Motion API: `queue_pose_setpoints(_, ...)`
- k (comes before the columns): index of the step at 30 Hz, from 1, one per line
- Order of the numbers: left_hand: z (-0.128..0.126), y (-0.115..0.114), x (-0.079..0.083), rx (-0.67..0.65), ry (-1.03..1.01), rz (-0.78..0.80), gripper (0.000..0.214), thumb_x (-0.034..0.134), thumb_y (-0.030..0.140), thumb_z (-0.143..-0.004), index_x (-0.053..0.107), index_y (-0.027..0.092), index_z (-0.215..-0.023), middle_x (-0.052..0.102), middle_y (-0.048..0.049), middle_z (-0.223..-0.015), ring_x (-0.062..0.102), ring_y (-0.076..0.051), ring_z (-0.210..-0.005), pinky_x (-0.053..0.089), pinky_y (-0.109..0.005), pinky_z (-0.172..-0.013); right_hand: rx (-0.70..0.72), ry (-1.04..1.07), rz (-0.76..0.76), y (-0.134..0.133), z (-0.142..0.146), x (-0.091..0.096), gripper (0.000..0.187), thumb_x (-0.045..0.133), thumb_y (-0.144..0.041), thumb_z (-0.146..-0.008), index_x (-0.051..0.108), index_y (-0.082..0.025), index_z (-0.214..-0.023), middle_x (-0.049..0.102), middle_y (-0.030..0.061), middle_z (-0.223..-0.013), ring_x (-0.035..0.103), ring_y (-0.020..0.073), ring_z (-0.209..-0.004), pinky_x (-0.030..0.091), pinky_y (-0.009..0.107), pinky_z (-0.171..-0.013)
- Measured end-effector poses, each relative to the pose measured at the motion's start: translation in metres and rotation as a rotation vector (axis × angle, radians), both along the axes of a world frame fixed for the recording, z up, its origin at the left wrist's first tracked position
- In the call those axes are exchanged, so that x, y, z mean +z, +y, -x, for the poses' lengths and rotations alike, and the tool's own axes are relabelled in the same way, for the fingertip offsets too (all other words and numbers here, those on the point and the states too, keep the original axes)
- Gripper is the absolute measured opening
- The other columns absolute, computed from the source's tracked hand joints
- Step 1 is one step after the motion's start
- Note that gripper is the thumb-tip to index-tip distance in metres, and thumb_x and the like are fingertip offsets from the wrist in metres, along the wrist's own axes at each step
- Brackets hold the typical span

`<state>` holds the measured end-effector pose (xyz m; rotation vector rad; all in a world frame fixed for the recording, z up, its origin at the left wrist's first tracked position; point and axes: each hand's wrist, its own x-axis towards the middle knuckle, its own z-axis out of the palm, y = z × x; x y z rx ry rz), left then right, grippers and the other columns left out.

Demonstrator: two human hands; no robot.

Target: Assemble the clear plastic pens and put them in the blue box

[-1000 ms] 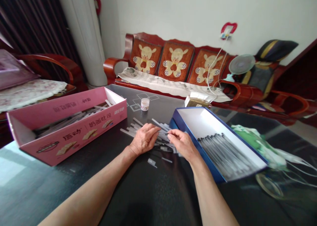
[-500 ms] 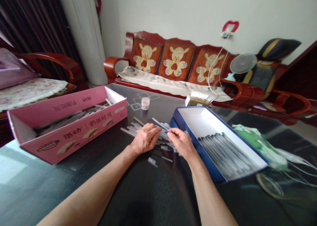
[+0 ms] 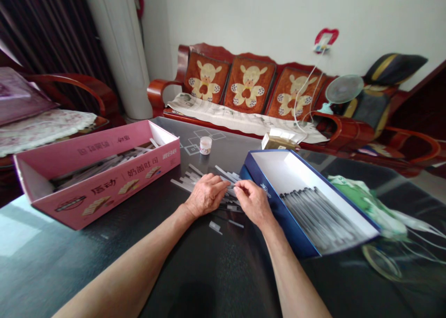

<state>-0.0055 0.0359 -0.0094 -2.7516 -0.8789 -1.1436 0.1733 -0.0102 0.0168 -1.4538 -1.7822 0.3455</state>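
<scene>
My left hand is closed, fingers bent, over a pile of thin translucent pen parts on the dark table. Facing it, my right hand pinches with thumb and forefinger. The fingertips of both hands almost meet above the pile, and whatever small piece sits between them is too small and hidden to name. To the right, a blue box with a white inside holds a row of clear pens with dark ends. A small clear piece lies in front of the pile.
A long pink carton with more thin sticks stands on the left. Behind the pile is a small white cup. A tissue box and a green-and-white plastic bag lie beyond and beside the blue box.
My hands have drawn slightly closer together at the fingertips. A dark bit showing at my right fingertips before is hardly visible now. The view has shifted slightly.
</scene>
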Motion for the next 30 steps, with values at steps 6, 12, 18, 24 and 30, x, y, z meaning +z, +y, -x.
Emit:
queue_pose_setpoints(6,-0.003,-0.005,0.006,0.018,0.014,-0.017,0.029,0.037,0.028,-0.095,0.062,0.017,-0.105,0.058,-0.0062,-0.080,0.050,-0.018,-0.076,0.040,-0.034,-0.073,-0.022,-0.208,-0.172,-0.003,0.010,0.000,0.023,0.036,-0.023,-0.091,0.053,-0.020,-0.076,0.057,0.0057,-0.079,0.054,0.0183,-0.078,0.042,0.029,-0.075)
queue_pose_setpoints(12,-0.003,-0.006,0.009,-0.006,-0.005,-0.022,0.026,0.040,0.026,-0.094,0.061,0.017,-0.107,0.059,-0.0061,-0.083,0.049,-0.018,-0.077,0.039,-0.034,-0.075,-0.064,-0.154,-0.129,-0.001,0.013,-0.002,0.039,0.028,-0.032,-0.097,0.051,-0.021,-0.067,0.057,0.0050,-0.068,0.054,0.0176,-0.068,0.041,0.029,-0.068)
queue_pose_setpoints(18,0.001,0.000,0.005,0.042,-0.046,-0.024,0.026,0.040,0.027,-0.095,0.060,0.017,-0.107,0.060,-0.0062,-0.084,0.049,-0.018,-0.077,0.039,-0.034,-0.074,-0.019,-0.050,-0.159,-0.003,0.009,0.002,0.018,0.045,-0.030,-0.090,0.058,-0.019,-0.088,0.061,0.0061,-0.086,0.058,0.0172,-0.078,0.044,0.027,-0.072)
queue_pose_setpoints(24,-0.001,-0.004,0.007,0.006,-0.021,-0.022,0.027,0.038,0.027,-0.095,0.061,0.017,-0.107,0.059,-0.0065,-0.083,0.049,-0.018,-0.077,0.039,-0.035,-0.075,0.055,-0.083,-0.164,-0.004,0.010,0.003,0.020,0.044,-0.028,-0.090,0.059,-0.019,-0.082,0.060,0.0046,-0.081,0.056,0.0164,-0.076,0.043,0.027,-0.072)
queue_pose_setpoints(30,-0.001,-0.004,0.007,-0.006,-0.025,-0.014,0.028,0.037,0.027,-0.095,0.061,0.017,-0.105,0.059,-0.0068,-0.083,0.049,-0.018,-0.077,0.039,-0.036,-0.075,-0.021,-0.102,-0.125,-0.005,0.007,0.005,0.038,0.036,-0.034,-0.095,0.056,-0.020,-0.067,0.059,0.0043,-0.069,0.056,0.0167,-0.070,0.042,0.028,-0.071)
